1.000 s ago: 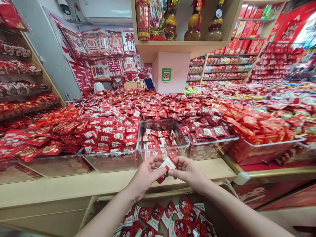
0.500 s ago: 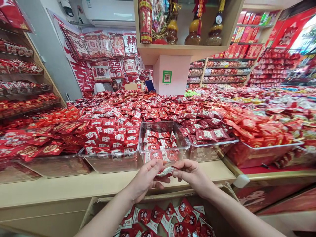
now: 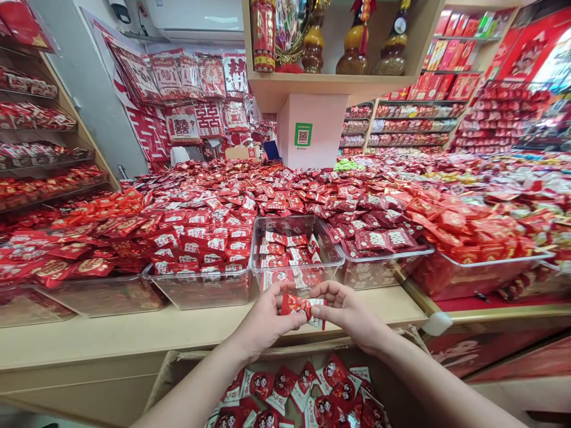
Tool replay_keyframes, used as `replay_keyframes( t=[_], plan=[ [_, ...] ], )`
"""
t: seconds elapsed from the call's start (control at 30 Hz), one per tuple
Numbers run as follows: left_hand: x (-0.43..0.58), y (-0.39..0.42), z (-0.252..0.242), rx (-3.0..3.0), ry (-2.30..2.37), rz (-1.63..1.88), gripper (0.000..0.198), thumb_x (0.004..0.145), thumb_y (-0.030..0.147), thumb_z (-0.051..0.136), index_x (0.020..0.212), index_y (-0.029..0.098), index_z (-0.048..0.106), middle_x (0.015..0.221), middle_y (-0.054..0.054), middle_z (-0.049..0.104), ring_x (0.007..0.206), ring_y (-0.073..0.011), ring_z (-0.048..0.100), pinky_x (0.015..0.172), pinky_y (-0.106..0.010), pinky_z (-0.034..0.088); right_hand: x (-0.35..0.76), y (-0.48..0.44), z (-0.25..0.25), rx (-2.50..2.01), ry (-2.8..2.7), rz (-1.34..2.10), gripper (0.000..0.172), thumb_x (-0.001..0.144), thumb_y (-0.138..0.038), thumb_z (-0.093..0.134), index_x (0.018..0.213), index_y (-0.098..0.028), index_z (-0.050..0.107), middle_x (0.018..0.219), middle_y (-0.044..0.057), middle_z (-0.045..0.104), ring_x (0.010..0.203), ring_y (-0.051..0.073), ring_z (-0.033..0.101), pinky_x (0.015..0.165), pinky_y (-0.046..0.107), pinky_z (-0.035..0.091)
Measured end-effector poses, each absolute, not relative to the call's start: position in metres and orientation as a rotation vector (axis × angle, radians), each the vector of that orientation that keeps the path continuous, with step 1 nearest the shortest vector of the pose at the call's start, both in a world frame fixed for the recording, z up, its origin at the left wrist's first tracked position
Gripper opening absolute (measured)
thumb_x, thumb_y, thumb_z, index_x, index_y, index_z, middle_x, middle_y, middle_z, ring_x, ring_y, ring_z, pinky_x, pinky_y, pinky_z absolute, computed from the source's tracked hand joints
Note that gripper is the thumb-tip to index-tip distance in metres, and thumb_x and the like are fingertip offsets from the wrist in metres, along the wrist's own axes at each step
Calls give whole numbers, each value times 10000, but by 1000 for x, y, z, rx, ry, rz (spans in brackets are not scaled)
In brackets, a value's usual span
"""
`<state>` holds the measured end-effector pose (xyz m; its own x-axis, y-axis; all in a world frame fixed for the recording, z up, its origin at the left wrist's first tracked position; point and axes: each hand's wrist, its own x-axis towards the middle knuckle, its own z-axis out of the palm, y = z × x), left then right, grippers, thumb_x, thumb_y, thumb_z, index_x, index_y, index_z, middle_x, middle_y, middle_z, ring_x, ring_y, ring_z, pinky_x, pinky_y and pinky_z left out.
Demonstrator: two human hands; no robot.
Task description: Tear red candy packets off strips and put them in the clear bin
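Between my two hands is a small red and white candy packet (image 3: 298, 304), its printed face turned up toward me. My left hand (image 3: 268, 318) pinches its left end, thumb in front. The right end is gripped by the thumb and fingers of my right hand (image 3: 345, 309). Just beyond my fingers stands a clear plastic bin (image 3: 332, 261), partly filled with rows of red and white packets (image 3: 273, 261). Below my forearms, an open cardboard box (image 3: 167, 374) holds several loose packets (image 3: 283, 386) of similar red and white print.
Clear bins heaped with red packets flank the middle one, left (image 3: 200, 292) and right (image 3: 375, 274). A pale counter ledge (image 3: 102, 333) runs in front of them. Overhead juts a wooden display shelf (image 3: 330, 83) on a white pillar (image 3: 285, 148). Stocked racks (image 3: 44, 142) line the left.
The packet has been turned so its printed face shows, where its edge showed before. My fingers have shifted around it. The view has tilted slightly.
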<state>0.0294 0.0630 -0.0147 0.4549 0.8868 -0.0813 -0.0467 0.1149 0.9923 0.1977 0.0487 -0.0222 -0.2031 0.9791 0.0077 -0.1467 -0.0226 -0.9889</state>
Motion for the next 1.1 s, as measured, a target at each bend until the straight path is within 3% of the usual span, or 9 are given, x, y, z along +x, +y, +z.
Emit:
replay_keyframes(
  t=[0.3,0.5,0.63,0.8,0.93,1.1],
  plan=[
    [31,63,-7,1227,756,987,381,686,180,616,993,198,392,918,-43,612,831,-158,586,760,-308,443,192,47,-24,-1065,-1448,1261,244,641,-354,638,646,-157,494,613,-17,517,563,87,465,551,234,392],
    [32,57,-9,1384,737,906,473,698,188,604,1078,227,324,805,-10,598,729,-138,577,605,-237,448,192,50,-24,-970,-1433,1120,272,682,-353,599,877,-187,507,768,14,555,705,125,515,624,250,428],
    [30,58,-12,1418,807,880,404,717,255,587,1052,211,366,732,4,592,654,-120,559,526,-199,409,197,49,-15,-1069,-1636,1036,182,715,-348,556,748,-171,572,687,15,582,634,127,520,588,249,426],
    [28,67,-13,1317,959,969,245,762,384,491,889,177,454,681,2,579,561,-104,557,483,-193,380,215,71,36,-1269,-1582,508,198,732,-343,515,780,-169,598,705,36,622,643,154,548,596,266,424],
    [28,66,-15,1393,951,840,222,720,355,548,824,164,501,657,1,581,554,-111,556,500,-209,385,221,121,67,-1536,-1752,246,142,706,-211,513,774,-155,625,747,46,648,674,151,565,627,246,414],
    [28,60,-15,1469,921,755,167,700,280,568,805,155,534,673,14,552,605,-113,542,586,-233,404,203,161,58,-1844,-2221,412,151,619,-95,538,695,-150,657,690,44,657,619,145,577,561,219,411]
  ],
)
